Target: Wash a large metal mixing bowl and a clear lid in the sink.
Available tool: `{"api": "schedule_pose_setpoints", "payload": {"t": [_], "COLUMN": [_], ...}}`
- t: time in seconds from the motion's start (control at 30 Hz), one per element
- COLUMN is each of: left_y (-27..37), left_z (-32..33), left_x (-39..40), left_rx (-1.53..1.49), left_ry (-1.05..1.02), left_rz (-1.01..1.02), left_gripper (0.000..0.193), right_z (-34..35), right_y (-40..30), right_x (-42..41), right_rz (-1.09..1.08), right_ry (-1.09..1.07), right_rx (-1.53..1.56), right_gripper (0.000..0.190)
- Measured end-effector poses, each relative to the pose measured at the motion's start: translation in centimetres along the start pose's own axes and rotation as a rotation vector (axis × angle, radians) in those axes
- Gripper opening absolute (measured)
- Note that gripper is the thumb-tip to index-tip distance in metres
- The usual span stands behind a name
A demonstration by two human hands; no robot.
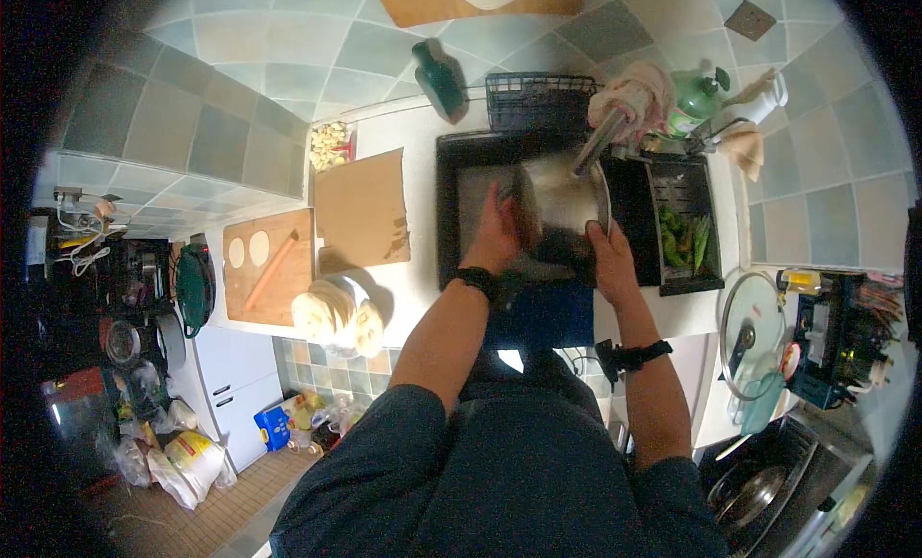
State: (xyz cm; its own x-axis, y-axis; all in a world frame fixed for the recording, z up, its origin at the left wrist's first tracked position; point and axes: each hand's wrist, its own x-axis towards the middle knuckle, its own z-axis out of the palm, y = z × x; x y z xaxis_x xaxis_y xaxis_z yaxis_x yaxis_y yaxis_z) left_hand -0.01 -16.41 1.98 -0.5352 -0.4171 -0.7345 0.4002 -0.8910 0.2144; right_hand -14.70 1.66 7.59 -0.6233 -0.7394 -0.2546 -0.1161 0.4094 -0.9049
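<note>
Over the black kitchen sink [450, 212], I hold a metal bowl [565, 205] beneath the faucet [601, 140]. My left hand [500, 230] is at the bowl's left side, its fingertips partly blurred and hidden. My right hand [611, 255] grips the right rim, with the thumb on top. The bowl appears tilted and blurred, so its contents cannot be made out. A pink cloth [634, 100] is wrapped about the faucet's upper part. Right of the bowl, a black drain basket [688, 273] holds green vegetables [676, 237].
Left on the counter are a brown cardboard sheet [360, 212], a wooden board [238, 291] with a rolling pin [272, 270], and stacked dough rounds [324, 313]. Behind the sink stand a wire rack [540, 100] and a green pump bottle [691, 104]. A glass lid [753, 327] lies right.
</note>
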Motion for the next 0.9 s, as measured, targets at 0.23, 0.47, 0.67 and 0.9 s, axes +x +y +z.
{"api": "schedule_pose_setpoints", "payload": {"t": [0.23, 0.47, 0.67, 0.9], "left_y": [3.7, 1.6, -3.2, -1.2], "left_z": [0.4, 0.7, 0.3, -2.5], "left_x": [-1.2, -0.7, -6.4, -10.6], "left_rx": [0.601, 1.219, 1.628, 0.753], "left_ry": [-0.287, -0.206, -0.079, 0.033], "left_rz": [0.153, 0.761, 1.458, 0.449], "left_gripper": [0.068, 0.06, 0.056, 0.048], "right_z": [-2.3, 1.1, 1.7, 2.2], "right_y": [-4.0, -2.7, -2.9, -4.1], "right_x": [-0.2, -0.4, -0.1, -1.6], "right_rz": [0.04, -0.337, -0.393, -0.69], "right_ry": [-0.299, -0.32, -0.271, -0.401], "right_rx": [-0.189, -0.412, -0.571, -0.931], "right_gripper": [0.049, 0.036, 0.031, 0.016]}}
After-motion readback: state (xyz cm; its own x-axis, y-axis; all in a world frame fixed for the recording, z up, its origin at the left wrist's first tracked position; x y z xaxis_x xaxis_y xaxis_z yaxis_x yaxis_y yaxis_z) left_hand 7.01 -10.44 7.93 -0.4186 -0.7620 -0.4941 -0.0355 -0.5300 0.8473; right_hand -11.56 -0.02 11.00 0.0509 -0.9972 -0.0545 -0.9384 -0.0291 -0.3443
